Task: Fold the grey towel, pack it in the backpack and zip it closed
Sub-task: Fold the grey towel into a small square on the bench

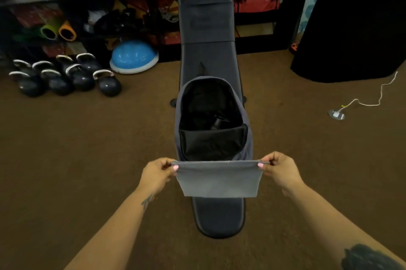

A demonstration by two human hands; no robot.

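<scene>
The grey towel [219,178] hangs folded into a flat rectangle in front of me, stretched level between both hands. My left hand [157,174] pinches its upper left corner and my right hand [281,171] pinches its upper right corner. Just beyond the towel, the grey backpack [247,146] lies on a dark padded bench [207,59] with its main compartment unzipped and gaping, showing a black lining and an inner sleeve pocket. The towel covers the backpack's near end.
The bench runs away from me down the middle of a brown carpet [87,149]. Several kettlebells [66,76] and a blue balance dome [134,56] sit at the left by low shelves. A white cable [371,100] and floor socket lie at the right, near a black block [356,28].
</scene>
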